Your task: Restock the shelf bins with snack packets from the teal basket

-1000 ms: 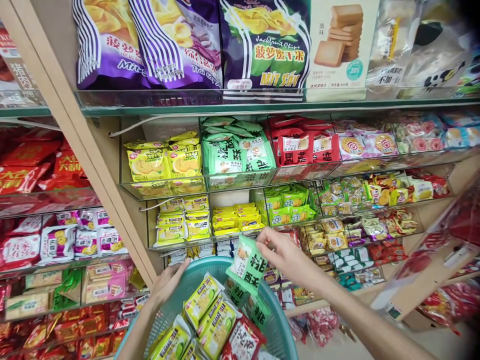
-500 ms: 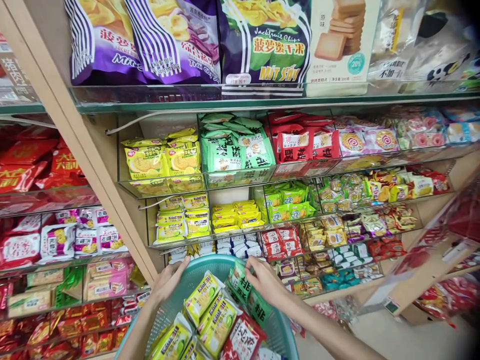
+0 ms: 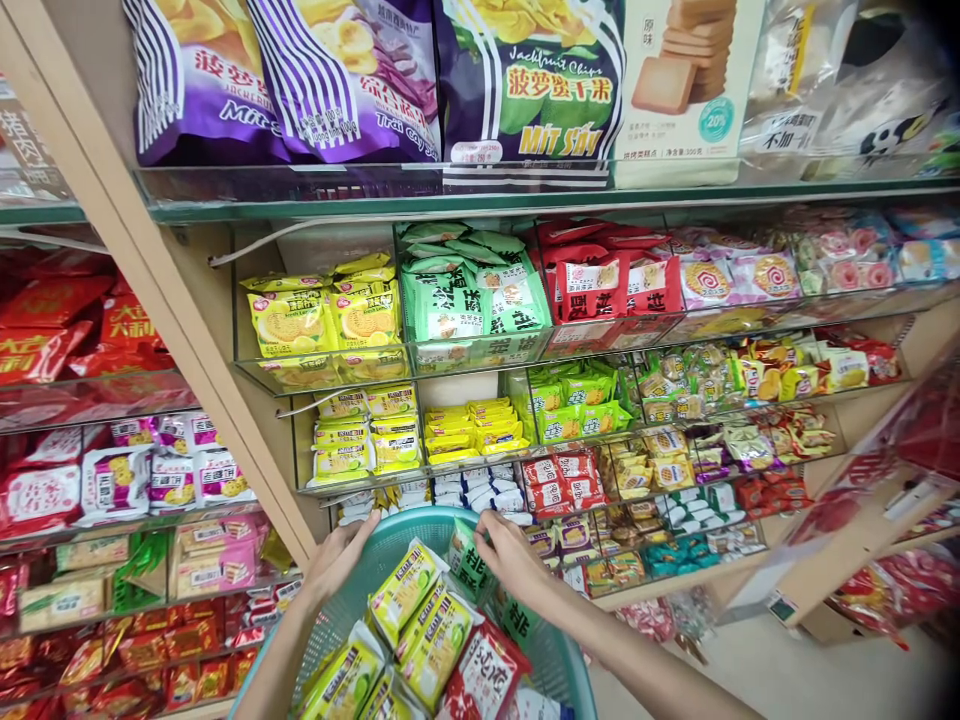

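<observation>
A teal plastic basket [image 3: 420,522] is in front of me at the bottom of the view. My left hand [image 3: 339,562] grips its left rim, fingers hidden partly behind the edge. Near the far right rim, my right hand [image 3: 511,560] is closed on the corner of a green snack packet [image 3: 468,562] inside the basket. Below the right wrist lies another green packet [image 3: 519,618]. Yellow lemon biscuit packets [image 3: 433,645] fill the basket's middle, beside a red-and-white packet [image 3: 484,672].
Glass-fronted shelf bins stand beyond the basket, with green packets [image 3: 472,290], red packets [image 3: 611,280] and yellow packets [image 3: 326,315]. Large purple chip bags [image 3: 345,90] line the shelf above. A wooden upright [image 3: 172,290] divides the shelves at left. Floor [image 3: 795,670] shows at lower right.
My right hand has shifted slightly left along the far rim with the green packet, which now sits more upright. My left hand stays on the basket.
</observation>
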A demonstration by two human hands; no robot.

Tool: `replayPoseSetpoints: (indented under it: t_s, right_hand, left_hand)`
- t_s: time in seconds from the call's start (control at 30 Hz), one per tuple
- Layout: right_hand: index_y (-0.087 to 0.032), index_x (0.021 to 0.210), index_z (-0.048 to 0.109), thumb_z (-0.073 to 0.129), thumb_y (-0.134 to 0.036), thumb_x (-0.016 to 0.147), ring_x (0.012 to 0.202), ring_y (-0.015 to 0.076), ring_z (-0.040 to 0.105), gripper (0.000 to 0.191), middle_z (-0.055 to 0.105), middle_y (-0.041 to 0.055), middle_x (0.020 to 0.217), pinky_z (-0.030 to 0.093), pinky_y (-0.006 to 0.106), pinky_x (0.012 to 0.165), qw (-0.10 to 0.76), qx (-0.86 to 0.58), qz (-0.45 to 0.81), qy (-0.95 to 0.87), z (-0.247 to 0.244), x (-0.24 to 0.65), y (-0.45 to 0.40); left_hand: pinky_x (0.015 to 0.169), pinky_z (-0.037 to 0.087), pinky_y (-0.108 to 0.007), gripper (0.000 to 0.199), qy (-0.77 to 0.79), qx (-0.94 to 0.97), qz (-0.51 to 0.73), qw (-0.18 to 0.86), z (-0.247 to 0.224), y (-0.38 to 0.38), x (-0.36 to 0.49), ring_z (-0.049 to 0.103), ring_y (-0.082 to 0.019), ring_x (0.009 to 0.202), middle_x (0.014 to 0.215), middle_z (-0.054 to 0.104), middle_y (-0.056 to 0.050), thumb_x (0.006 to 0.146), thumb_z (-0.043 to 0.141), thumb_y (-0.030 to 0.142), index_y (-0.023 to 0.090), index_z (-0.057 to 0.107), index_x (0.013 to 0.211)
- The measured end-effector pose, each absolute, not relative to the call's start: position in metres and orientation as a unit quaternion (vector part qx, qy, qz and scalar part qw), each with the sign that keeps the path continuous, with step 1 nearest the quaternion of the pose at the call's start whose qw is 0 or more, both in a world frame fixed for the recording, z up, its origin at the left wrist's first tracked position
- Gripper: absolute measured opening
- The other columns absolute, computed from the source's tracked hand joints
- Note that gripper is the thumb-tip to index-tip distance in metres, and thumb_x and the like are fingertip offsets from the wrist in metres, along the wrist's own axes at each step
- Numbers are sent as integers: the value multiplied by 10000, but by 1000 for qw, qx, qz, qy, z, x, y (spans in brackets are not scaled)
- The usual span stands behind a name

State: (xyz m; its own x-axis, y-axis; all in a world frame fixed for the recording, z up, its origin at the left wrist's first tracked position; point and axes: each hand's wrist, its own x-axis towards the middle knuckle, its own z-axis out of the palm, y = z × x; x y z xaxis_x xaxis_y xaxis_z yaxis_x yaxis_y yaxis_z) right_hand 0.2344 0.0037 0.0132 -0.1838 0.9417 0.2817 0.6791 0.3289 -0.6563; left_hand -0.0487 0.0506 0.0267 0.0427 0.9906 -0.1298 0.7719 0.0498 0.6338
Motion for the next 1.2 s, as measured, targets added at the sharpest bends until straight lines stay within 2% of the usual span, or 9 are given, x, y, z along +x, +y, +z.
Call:
replayPoseSetpoints:
  t_s: [0.23, 0.37, 0.57, 0.83, 0.93, 1.0, 1.13, 1.2]
  right_hand:
    - [-200, 737, 439, 403, -167, 850, 583, 126, 483, 123, 537, -14, 684, 324, 242, 553, 329, -541, 212, -744, 23, 246, -9]
    - [-204, 729, 432, 407, -158, 828, 662, 141, 526, 112, 557, -4, 724, 359, 247, 612, 310, -554, 195, -748, 19, 257, -25]
    - [-205, 754, 442, 390, -128, 822, 683, 146, 554, 115, 563, 4, 754, 374, 248, 613, 261, -574, 149, -762, 8, 263, -42]
    - [-166, 895, 556, 386, -92, 813, 760, 180, 631, 202, 624, 80, 968, 375, 258, 610, 116, -645, 47, -754, 22, 257, -57]
    - [-156, 930, 571, 392, -99, 806, 791, 194, 643, 225, 614, 109, 1058, 360, 261, 607, 93, -663, 42, -741, 28, 258, -59]
    - [-156, 907, 572, 395, -110, 806, 775, 195, 643, 210, 634, 104, 1014, 337, 262, 594, 102, -663, 61, -739, 30, 261, -60]
    - [-177, 808, 552, 412, -110, 777, 691, 177, 625, 158, 651, 38, 762, 257, 255, 538, 118, -647, 107, -746, 32, 268, -60]
    - [-185, 785, 543, 419, -116, 769, 675, 171, 617, 142, 643, 24, 730, 234, 254, 529, 116, -640, 114, -751, 32, 270, -59]
  left_hand:
    - [951, 391, -409, 658, 667, 659, 193, 288, 29, 50, -48, 568, -324, 1098, 1129, 670, -81, 813, 314, 669, 203, 658, 1126]
    - [915, 418, -386, 677, 664, 662, 199, 285, 30, 48, -49, 601, -314, 1034, 1037, 700, -82, 805, 303, 687, 182, 687, 1041]
    - [925, 412, -385, 638, 664, 663, 199, 282, 29, 47, -50, 572, -317, 1087, 1145, 663, -81, 823, 312, 641, 187, 672, 1090]
    - [940, 407, -399, 626, 659, 662, 199, 297, 29, 46, -49, 577, -317, 1084, 1124, 674, -84, 834, 318, 613, 178, 660, 1126]
    - [958, 395, -400, 618, 657, 660, 207, 299, 29, 46, -49, 566, -315, 1106, 1146, 664, -80, 834, 325, 611, 180, 664, 1119]
    - [963, 392, -397, 606, 655, 662, 210, 298, 29, 46, -50, 565, -313, 1108, 1139, 668, -72, 833, 331, 611, 189, 671, 1104]
    - [938, 412, -379, 609, 649, 664, 218, 301, 28, 47, -50, 590, -306, 1061, 1081, 689, -74, 825, 345, 619, 182, 679, 1087]
    - [919, 425, -368, 630, 648, 664, 222, 301, 27, 47, -51, 599, -306, 1041, 1051, 699, -83, 818, 349, 629, 166, 678, 1091]
